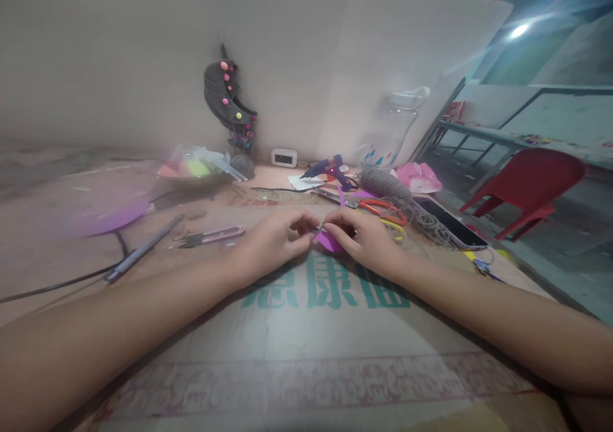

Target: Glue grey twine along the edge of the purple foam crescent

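Over the printed cardboard, my left hand (pixel 275 239) and my right hand (pixel 366 235) meet fingertip to fingertip. Both are closed in a pinch at the upper edge of a small purple paper piece (pixel 328 243), which hangs mostly below my right thumb. The exact grip of the left fingertips is small and blurred. Left of my left hand lie a pair of thread snips (pixel 213 235) and a grey pen-like tool (pixel 143 248). Just beyond my right hand are orange-handled scissors (pixel 383 211) and a yellow handle (pixel 395 231), partly hidden.
A blue glue gun (pixel 330 169) rests on white paper behind the hands. Grey yarn (pixel 390 186), a phone (pixel 450 222) and a water bottle (pixel 390 131) stand right. A bowl (pixel 191 179) and purple sheet (pixel 112 218) lie left. A decorated crescent (pixel 225 96) leans at the back.
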`<state>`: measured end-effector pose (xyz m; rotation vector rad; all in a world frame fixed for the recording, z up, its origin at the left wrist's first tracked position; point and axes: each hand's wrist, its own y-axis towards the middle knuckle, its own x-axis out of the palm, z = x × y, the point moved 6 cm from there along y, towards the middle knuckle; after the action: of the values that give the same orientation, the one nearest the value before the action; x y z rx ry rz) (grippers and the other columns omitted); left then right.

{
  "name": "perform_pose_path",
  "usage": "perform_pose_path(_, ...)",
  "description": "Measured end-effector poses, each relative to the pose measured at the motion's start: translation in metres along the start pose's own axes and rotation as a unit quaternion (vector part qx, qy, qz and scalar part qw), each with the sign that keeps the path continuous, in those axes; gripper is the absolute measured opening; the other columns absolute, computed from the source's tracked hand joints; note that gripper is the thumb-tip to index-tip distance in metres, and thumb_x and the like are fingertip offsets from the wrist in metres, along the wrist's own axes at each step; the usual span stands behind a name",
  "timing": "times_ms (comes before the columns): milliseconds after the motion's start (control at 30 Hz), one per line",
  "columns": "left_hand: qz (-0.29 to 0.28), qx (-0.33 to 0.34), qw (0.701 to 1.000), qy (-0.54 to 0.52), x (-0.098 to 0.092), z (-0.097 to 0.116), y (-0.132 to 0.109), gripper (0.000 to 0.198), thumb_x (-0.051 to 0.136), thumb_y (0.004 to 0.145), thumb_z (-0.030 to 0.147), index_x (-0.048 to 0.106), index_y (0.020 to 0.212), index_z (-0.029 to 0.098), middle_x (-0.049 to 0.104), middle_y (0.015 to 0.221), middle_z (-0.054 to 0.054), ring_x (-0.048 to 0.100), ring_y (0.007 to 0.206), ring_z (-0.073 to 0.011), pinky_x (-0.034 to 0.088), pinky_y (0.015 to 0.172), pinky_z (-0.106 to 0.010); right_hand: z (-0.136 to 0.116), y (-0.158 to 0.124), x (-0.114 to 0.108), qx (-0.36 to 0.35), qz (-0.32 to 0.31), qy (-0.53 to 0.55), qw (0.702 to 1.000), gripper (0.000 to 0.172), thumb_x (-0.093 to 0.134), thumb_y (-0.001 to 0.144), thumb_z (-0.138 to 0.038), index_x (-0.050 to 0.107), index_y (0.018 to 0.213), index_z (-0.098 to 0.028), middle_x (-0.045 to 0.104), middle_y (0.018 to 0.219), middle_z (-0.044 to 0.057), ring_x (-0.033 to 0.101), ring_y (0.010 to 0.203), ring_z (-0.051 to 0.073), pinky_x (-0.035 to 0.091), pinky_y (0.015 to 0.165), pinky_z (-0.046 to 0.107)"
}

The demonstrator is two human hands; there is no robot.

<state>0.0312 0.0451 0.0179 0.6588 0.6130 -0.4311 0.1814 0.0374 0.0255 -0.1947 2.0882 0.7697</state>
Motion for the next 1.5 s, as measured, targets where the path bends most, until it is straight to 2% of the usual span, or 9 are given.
perform_pose_path(267,0.002,0.019,1.0,0.02,-0.002,0.003,-0.003,0.029,0.051,0.083,0.022,0.061,0.11,0.019,0.068,0.096,-0.003,0.061,0.089,-0.017,0.046,0.082,-0.029,0.001,-0.001,-0.001,-0.011,0.014,0.0,1.0,0.016,0.051,0.09,-0.03,0.061,0.088,-0.019,0.065,0.076,0.001,0.056,0.065,0.012,0.042,0.062,0.024)
perform_pose_path(400,0.001,-0.026,0.999,-0.029,-0.005,0.0,-0.002,0.035,0.043,0.09,0.03,0.054,0.122,0.019,0.068,0.093,-0.003,0.063,0.088,-0.0177,0.047,0.08,-0.029,0.002,-0.001,-0.002,-0.015,0.028,-0.003,0.999,0.013,0.052,0.089,-0.028,0.061,0.087,-0.018,0.065,0.077,0.001,0.056,0.065,0.012,0.042,0.062,0.024)
perform_pose_path(500,0.009,-0.055,0.998,-0.037,-0.007,-0.005,0.001,0.033,0.041,0.092,0.04,0.062,0.103,0.017,0.068,0.087,-0.004,0.062,0.083,-0.0183,0.046,0.074,-0.028,0.003,-0.001,-0.001,-0.011,0.025,-0.005,1.0,0.014,0.051,0.089,-0.029,0.061,0.088,-0.019,0.065,0.077,0.001,0.057,0.065,0.012,0.042,0.062,0.024)
perform_pose_path(600,-0.03,-0.07,0.996,-0.039,-0.001,-0.011,0.003,0.038,0.042,0.091,0.045,0.066,0.085,0.016,0.068,0.081,-0.003,0.06,0.076,-0.0172,0.044,0.068,-0.026,0.003,-0.002,-0.001,-0.004,0.018,-0.012,1.0,0.015,0.051,0.09,-0.03,0.061,0.088,-0.019,0.065,0.075,0.001,0.056,0.064,0.012,0.041,0.061,0.024)
perform_pose_path(867,-0.083,-0.081,0.99,-0.084,0.006,-0.013,0.003,0.035,0.044,0.09,0.041,0.065,0.082,0.015,0.068,0.076,-0.002,0.058,0.069,-0.0138,0.041,0.063,-0.023,0.002,-0.002,-0.002,-0.026,0.023,-0.039,0.999,0.015,0.048,0.09,-0.025,0.061,0.095,-0.019,0.067,0.08,0.003,0.059,0.067,0.014,0.044,0.064,0.026)
perform_pose_path(1000,-0.075,-0.08,0.991,-0.082,0.005,-0.013,0.004,0.035,0.044,0.089,0.042,0.066,0.081,0.015,0.066,0.074,-0.001,0.057,0.068,-0.0139,0.04,0.062,-0.023,-0.001,-0.003,-0.004,-0.071,0.024,-0.017,0.997,0.021,0.045,0.091,-0.019,0.061,0.104,-0.02,0.068,0.086,0.004,0.061,0.074,0.015,0.047,0.069,0.027)
perform_pose_path(1167,-0.061,-0.096,0.991,-0.075,0.002,-0.017,0.004,0.036,0.044,0.088,0.044,0.065,0.079,0.016,0.066,0.073,-0.002,0.058,0.069,-0.015,0.042,0.063,-0.024,-0.011,-0.005,-0.006,-0.114,0.017,-0.027,0.993,0.025,0.058,0.085,-0.028,0.06,0.108,-0.018,0.066,0.104,0.008,0.06,0.073,0.014,0.048,0.067,0.027)
perform_pose_path(1333,-0.053,-0.103,0.991,-0.074,0.002,-0.018,0.004,0.037,0.044,0.087,0.044,0.066,0.081,0.015,0.064,0.068,-0.001,0.055,0.062,-0.0133,0.04,0.056,-0.023,-0.007,-0.003,-0.001,-0.097,-0.001,-0.033,0.995,0.015,0.054,0.089,-0.025,0.064,0.099,-0.02,0.069,0.093,0.005,0.062,0.079,0.015,0.047,0.072,0.027)
perform_pose_path(1500,-0.055,-0.098,0.99,-0.089,0.004,-0.018,0.003,0.035,0.045,0.087,0.043,0.065,0.078,0.016,0.065,0.068,-0.001,0.055,0.062,-0.0131,0.041,0.056,-0.023,-0.003,-0.001,-0.001,-0.058,0.003,-0.02,0.998,0.014,0.053,0.089,-0.025,0.065,0.09,-0.02,0.069,0.082,0.003,0.06,0.07,0.014,0.044,0.065,0.025)
